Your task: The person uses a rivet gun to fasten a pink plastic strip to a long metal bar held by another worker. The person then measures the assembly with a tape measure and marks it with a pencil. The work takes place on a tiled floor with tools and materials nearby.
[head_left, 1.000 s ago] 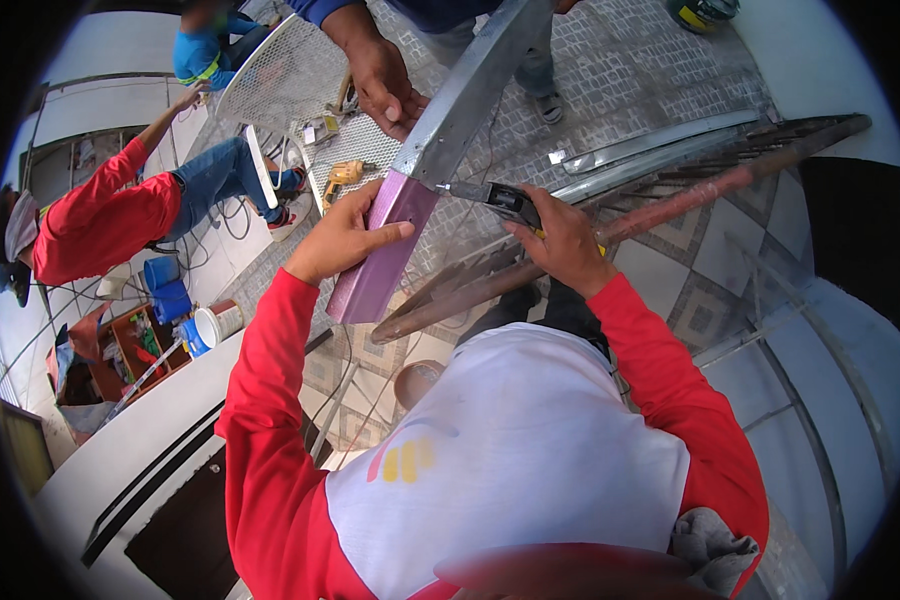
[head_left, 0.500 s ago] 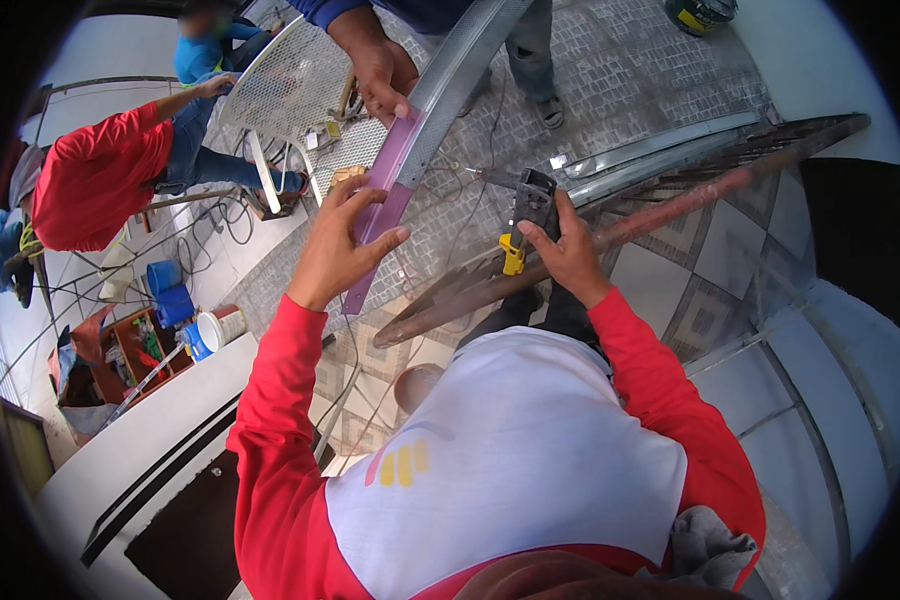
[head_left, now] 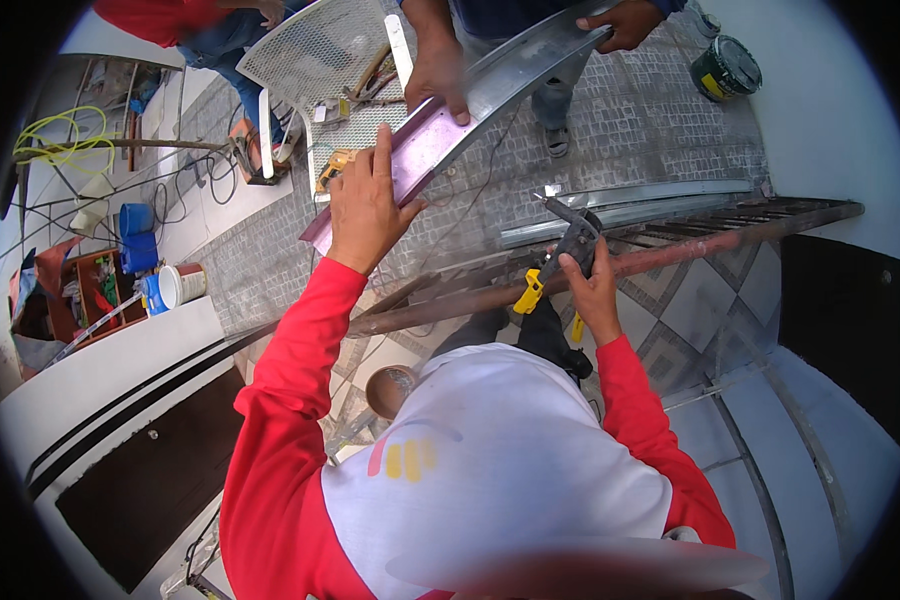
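Observation:
A long galvanized metal channel [head_left: 505, 88] slants from the top middle, with a pinkish-purple channel piece [head_left: 432, 146] at its lower end. My left hand [head_left: 368, 200] grips the pinkish piece's near end, fingers stretched along it and thumb by its edge. A black hand riveter [head_left: 574, 237] with yellow grips is in my right hand [head_left: 592, 295]; its thin tip points up and left, apart from the channel. Facing me, a co-worker steadies the channel with one hand [head_left: 438, 80] at the joint and the other [head_left: 625, 22] farther up.
A rusty ladder [head_left: 710, 245] lies crosswise before me, with metal strips [head_left: 630, 205] beyond it. A white mesh chair [head_left: 320, 60] holds tools. At left are buckets [head_left: 182, 286] and a toolbox [head_left: 95, 285]; a dark pail [head_left: 725, 70] stands far right. A second person works at upper left.
The channel has tilted flatter, its inner face now showing. My left hand has shifted slightly right and up; my right hand has moved right and down with the riveter. The co-worker's second hand has come into view.

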`<state>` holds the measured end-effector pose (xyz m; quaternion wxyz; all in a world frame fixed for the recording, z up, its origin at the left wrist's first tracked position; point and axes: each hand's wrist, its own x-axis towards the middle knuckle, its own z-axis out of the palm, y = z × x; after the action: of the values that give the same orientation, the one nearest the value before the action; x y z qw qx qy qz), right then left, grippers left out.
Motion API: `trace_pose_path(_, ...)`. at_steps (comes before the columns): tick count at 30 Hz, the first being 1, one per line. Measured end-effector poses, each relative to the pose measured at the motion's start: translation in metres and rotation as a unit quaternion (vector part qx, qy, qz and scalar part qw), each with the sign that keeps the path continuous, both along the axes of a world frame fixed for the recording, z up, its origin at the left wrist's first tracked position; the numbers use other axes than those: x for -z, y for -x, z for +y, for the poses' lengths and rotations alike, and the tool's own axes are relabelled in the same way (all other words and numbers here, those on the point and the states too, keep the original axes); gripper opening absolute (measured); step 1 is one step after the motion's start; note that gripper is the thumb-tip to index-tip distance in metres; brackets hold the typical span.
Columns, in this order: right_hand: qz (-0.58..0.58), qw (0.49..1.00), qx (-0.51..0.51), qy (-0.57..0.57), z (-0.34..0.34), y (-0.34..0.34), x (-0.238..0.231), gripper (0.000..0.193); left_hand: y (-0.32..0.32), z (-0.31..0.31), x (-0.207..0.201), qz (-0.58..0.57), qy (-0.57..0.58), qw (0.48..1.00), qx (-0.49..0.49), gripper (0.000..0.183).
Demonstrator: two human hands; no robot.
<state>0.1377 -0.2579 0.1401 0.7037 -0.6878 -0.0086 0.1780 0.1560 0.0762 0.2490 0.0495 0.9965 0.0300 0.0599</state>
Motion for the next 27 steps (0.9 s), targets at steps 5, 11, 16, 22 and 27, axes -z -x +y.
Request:
trace_pose_path(5, 0.002, 1.000, -0.001, -0.001, -0.003, 0.000, -0.001, 0.041, 0.005, -0.004, 0.007, -0.029, -0.035, 0.999, -0.009, 0.124)
trace_pose_path(11, -0.003, 1.000, -0.003, 0.012, -0.005, 0.000, 0.002, 0.040, 0.002, -0.005, 0.011, -0.061, -0.044, 0.997, -0.010, 0.125)
trace_pose_path(16, -0.001, 1.000, 0.001, -0.001, -0.007, 0.002, 0.004, 0.041, 0.000, -0.004, 0.008, -0.045, -0.004, 0.999, -0.026, 0.111)
trace_pose_path(22, -0.017, 1.000, -0.008, 0.011, -0.006, 0.000, 0.004, 0.037, -0.003, -0.004, 0.010, -0.025, 0.034, 0.999, -0.031, 0.109)
trace_pose_path(27, 0.006, 1.000, -0.001, 0.003, -0.004, 0.000, 0.002, 0.037, 0.005, -0.021, 0.003, -0.116, 0.096, 0.988, 0.038, 0.104)
